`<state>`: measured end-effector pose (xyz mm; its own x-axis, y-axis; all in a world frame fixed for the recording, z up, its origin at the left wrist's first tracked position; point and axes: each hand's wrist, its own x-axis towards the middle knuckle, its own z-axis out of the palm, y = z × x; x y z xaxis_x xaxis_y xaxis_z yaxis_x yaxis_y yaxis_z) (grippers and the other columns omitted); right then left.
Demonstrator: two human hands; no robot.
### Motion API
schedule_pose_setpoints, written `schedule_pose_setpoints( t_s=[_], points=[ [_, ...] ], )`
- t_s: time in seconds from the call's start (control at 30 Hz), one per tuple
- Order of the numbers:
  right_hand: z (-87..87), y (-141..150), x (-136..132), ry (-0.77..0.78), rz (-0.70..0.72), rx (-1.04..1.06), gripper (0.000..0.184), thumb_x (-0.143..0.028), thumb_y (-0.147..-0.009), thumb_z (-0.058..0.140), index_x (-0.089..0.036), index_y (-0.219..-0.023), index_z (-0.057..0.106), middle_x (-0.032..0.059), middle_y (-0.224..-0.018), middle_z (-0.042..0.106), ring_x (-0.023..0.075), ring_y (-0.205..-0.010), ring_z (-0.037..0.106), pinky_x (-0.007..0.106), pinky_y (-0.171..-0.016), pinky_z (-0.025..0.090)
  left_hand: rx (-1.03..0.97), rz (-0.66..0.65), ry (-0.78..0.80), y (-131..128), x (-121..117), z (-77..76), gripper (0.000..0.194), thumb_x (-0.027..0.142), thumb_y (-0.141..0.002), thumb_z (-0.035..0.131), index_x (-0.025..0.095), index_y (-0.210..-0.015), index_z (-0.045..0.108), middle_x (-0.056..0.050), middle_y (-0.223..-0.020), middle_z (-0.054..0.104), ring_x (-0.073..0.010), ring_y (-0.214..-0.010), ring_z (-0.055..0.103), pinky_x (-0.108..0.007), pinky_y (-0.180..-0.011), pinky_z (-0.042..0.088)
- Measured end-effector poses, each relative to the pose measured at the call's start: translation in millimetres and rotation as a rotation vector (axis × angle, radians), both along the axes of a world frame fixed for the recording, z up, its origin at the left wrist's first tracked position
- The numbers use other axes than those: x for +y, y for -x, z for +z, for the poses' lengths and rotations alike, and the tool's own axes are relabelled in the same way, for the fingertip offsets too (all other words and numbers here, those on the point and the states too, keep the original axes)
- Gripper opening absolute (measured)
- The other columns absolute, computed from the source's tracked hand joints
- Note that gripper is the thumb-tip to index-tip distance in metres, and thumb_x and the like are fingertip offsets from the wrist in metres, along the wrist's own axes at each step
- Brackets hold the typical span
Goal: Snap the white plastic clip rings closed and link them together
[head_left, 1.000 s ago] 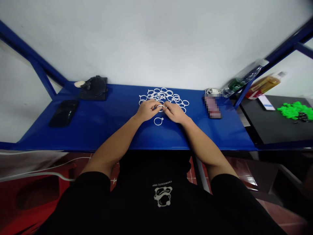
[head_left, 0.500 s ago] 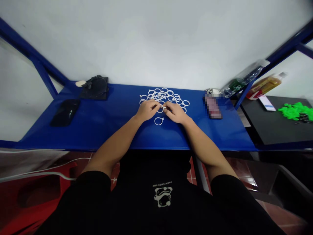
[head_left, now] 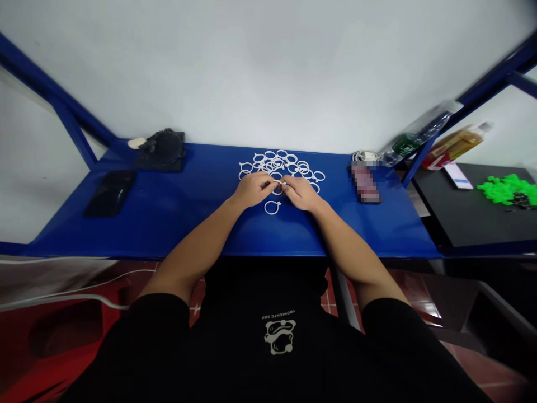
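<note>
Pinches ring [head_left: 281,182], apparently mid-work, midframe in fingers of left hand [head_left: 251,190] and right hand [head_left: 301,193], with loose ring [head_left: 278,204] below, pile [head_left: 276,164] above, finished count unclear.

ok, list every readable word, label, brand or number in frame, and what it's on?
Black shirt: white lettering above the animal print, roughly "TNONICHTC 9MP"; small and distorted, letters uncertain.
Clear bottle: green label, pale marks too blurred to read.
Amber bottle: red label, unreadable.
Phone with lit screen: too small to read.
White rings: no text visible.
</note>
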<state>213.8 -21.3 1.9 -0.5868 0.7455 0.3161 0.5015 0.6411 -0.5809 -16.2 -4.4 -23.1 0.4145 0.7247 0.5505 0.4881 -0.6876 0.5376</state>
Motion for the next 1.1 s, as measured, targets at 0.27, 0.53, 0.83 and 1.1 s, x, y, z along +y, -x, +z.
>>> schedule_pose_setpoints(
  t_s=[0.27,0.53,0.83,1.1],
  points=[
    [3.1,0.3,-0.4,0.039,-0.039,0.011,0.028,-0.030,-0.093,0.040,-0.021,-0.095,0.067,0.0074,-0.089,0.074,0.0243,-0.080,0.064,0.038,-0.079,0.050,0.103,-0.045,0.035,-1.6,-4.4,2.4,0.029,0.036,-0.108,0.057,0.023,-0.096,0.081,-0.004,-0.083,0.075,-0.0168,-0.076,0.066,-0.031,-0.071,0.048],
    [2.7,-2.4,2.8,0.043,-0.044,0.029,0.031,-0.028,-0.090,0.040,-0.020,-0.092,0.069,0.0052,-0.080,0.072,0.0220,-0.074,0.063,0.034,-0.074,0.048,0.180,-0.078,0.043,-5.4,-8.6,5.6,0.034,0.038,-0.112,0.053,0.022,-0.100,0.080,-0.006,-0.090,0.077,-0.0183,-0.082,0.069,-0.031,-0.073,0.049],
    [-1.4,-2.5,5.5,0.072,-0.035,0.083,0.032,-0.025,-0.089,0.040,-0.020,-0.093,0.072,0.0054,-0.087,0.076,0.0221,-0.080,0.068,0.035,-0.080,0.052,0.153,-0.074,0.076,-4.5,-7.0,6.1,0.030,0.031,-0.110,0.052,0.023,-0.104,0.081,-0.006,-0.092,0.080,-0.0187,-0.083,0.072,-0.032,-0.075,0.051],
    [0.2,-0.5,3.7,0.061,-0.067,0.001,0.034,-0.042,-0.092,0.056,-0.020,-0.112,0.072,0.0072,-0.096,0.079,0.0235,-0.083,0.069,0.037,-0.079,0.052,0.026,0.036,0.126,4.0,0.0,2.7,0.038,0.027,-0.104,0.060,0.023,-0.138,0.076,-0.005,-0.095,0.084,-0.0184,-0.079,0.076,-0.031,-0.072,0.054]
  ],
)
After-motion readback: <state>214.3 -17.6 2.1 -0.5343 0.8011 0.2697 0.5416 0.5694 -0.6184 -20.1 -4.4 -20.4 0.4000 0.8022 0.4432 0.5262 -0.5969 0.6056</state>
